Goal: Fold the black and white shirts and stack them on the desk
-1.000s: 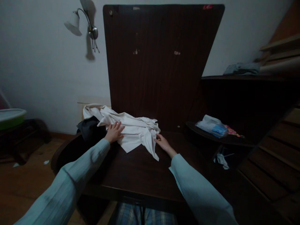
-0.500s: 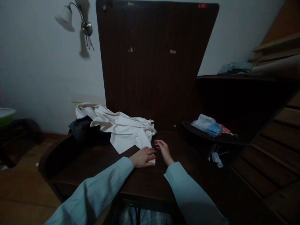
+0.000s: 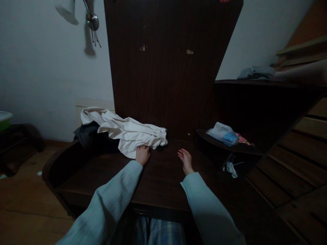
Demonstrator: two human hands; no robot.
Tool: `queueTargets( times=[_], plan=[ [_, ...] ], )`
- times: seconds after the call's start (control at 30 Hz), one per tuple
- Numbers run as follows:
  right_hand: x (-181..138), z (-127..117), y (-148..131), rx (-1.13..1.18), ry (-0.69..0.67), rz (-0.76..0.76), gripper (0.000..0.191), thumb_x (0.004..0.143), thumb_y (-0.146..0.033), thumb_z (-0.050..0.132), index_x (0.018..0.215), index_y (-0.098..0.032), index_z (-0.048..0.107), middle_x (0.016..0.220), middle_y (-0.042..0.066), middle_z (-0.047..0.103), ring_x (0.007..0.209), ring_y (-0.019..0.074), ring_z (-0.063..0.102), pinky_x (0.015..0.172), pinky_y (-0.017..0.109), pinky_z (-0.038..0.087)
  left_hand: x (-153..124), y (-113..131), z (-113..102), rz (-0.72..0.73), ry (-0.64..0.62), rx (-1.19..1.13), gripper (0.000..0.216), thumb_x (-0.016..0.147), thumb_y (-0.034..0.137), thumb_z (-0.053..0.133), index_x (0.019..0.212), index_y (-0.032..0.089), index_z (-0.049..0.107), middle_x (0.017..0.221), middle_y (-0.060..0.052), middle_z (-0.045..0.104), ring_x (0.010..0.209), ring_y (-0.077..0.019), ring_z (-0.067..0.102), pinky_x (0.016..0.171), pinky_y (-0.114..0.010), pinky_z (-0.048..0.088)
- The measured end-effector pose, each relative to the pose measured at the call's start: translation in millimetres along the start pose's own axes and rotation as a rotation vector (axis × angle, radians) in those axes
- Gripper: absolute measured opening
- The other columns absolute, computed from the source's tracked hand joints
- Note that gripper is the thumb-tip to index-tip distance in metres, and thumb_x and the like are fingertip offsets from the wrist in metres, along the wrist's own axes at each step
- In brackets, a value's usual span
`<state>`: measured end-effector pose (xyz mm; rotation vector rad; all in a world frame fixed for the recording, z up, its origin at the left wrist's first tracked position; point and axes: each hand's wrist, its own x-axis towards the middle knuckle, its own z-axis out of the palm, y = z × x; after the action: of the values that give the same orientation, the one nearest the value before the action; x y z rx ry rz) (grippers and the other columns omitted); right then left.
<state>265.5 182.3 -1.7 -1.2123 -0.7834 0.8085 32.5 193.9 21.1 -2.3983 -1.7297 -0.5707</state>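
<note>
A crumpled white garment [image 3: 127,131] lies along the back left of the dark wooden desk [image 3: 163,183]. Its near edge is bunched under my left hand [image 3: 142,155], whose fingers are curled on the fabric. To the right, my right hand [image 3: 186,160] hovers over the desk with nothing in it, fingers loosely extended and palm turned inward, apart from the garment. Dark cloth [image 3: 88,134] pokes out from beneath the garment's left end.
At the right, a corner shelf [image 3: 230,147] holds a clear and blue plastic packet [image 3: 223,133]. Below it hangs a whitish crumpled piece [image 3: 231,169]. A tall dark panel [image 3: 163,78] rises behind the desk, and a wall lamp [image 3: 92,21] is at upper left.
My left hand has moved back and left, and the garment's hanging front strip is now gathered into the pile. My right hand has shifted slightly right, away from the fabric. The view has tilted down a little.
</note>
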Motion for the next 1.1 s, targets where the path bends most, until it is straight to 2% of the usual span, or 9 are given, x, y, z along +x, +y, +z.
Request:
queueTargets(
  times=[0.1,0.17,0.2,0.33,0.4,0.5,0.67,0.87,1.1],
  plan=[
    [-9,5,-7,-0.169,0.054,-0.2,0.041,0.072,-0.032,0.041,0.107,-0.013,0.053,0.11,0.014,0.06,0.092,0.018,0.06,0.083,0.036,0.047,-22,24,-1,0.379,0.017,-0.142,0.038,0.079,0.014,0.042,0.114,0.015,0.055,0.125,-0.014,0.049,0.116,-0.0232,0.044,0.096,-0.038,0.036],
    [-20,9,-12,-0.333,-0.038,-0.413,0.045,0.076,-0.032,0.037,0.116,-0.013,0.05,0.119,0.014,0.055,0.104,0.0185,0.055,0.091,0.037,0.041,-34,33,0,0.637,-0.073,-0.233,0.039,0.081,0.016,0.041,0.118,0.018,0.053,0.131,-0.01,0.045,0.122,-0.0189,0.04,0.1,-0.032,0.034],
    [-27,11,-14,-0.435,-0.117,-0.507,0.047,0.078,-0.032,0.036,0.12,-0.014,0.047,0.123,0.014,0.052,0.109,0.0186,0.051,0.095,0.037,0.038,-39,36,1,0.689,-0.12,-0.264,0.038,0.083,0.02,0.04,0.119,0.018,0.052,0.132,-0.009,0.045,0.122,-0.0176,0.039,0.1,-0.031,0.034],
    [-56,9,-13,-0.895,-0.47,-0.682,0.057,0.082,-0.039,0.038,0.134,-0.017,0.032,0.14,0.01,0.033,0.13,0.0195,0.027,0.106,0.041,0.022,-46,33,5,0.566,-0.194,-0.256,0.045,0.087,0.039,0.038,0.125,0.016,0.046,0.135,-0.012,0.042,0.125,-0.0218,0.036,0.102,-0.037,0.032],
    [-68,4,-11,-1.107,-0.596,-0.654,0.064,0.082,-0.046,0.038,0.138,-0.019,0.024,0.145,0.008,0.023,0.134,0.0208,0.016,0.107,0.044,0.017,-48,29,6,0.498,-0.205,-0.216,0.051,0.086,0.044,0.037,0.128,0.016,0.044,0.137,-0.012,0.039,0.128,-0.0252,0.031,0.103,-0.042,0.028],
    [-81,-6,-11,-1.326,-0.715,-0.558,0.064,0.084,-0.054,0.032,0.139,-0.022,0.022,0.146,0.006,0.019,0.135,0.0221,0.011,0.106,0.047,0.014,-57,24,6,0.448,-0.205,-0.181,0.055,0.086,0.05,0.034,0.13,0.019,0.04,0.14,-0.011,0.035,0.13,-0.0263,0.026,0.104,-0.045,0.025],
    [-93,-15,-18,-1.413,-0.764,-0.49,0.066,0.083,-0.059,0.028,0.139,-0.023,0.022,0.146,0.006,0.018,0.135,0.0229,0.012,0.107,0.046,0.012,-74,24,2,0.384,-0.193,-0.16,0.059,0.085,0.055,0.03,0.133,0.023,0.035,0.142,-0.012,0.029,0.13,-0.0291,0.025,0.101,-0.051,0.024],
    [-96,-13,-20,-1.42,-0.782,-0.479,0.066,0.083,-0.059,0.026,0.138,-0.022,0.026,0.147,0.005,0.016,0.135,0.0237,0.01,0.107,0.046,0.01,-77,29,-8,0.375,-0.283,-0.153,0.066,0.082,0.061,0.029,0.136,0.023,0.03,0.143,-0.012,0.028,0.131,-0.0332,0.021,0.099,-0.057,0.021],
    [-97,-14,-17,-1.433,-0.777,-0.509,0.066,0.084,-0.059,0.026,0.138,-0.02,0.026,0.146,0.006,0.017,0.135,0.0241,0.011,0.107,0.045,0.012,-82,27,-4,0.398,-0.242,-0.154,0.064,0.082,0.06,0.028,0.135,0.024,0.031,0.143,-0.012,0.028,0.131,-0.0321,0.02,0.1,-0.057,0.019]
  ],
)
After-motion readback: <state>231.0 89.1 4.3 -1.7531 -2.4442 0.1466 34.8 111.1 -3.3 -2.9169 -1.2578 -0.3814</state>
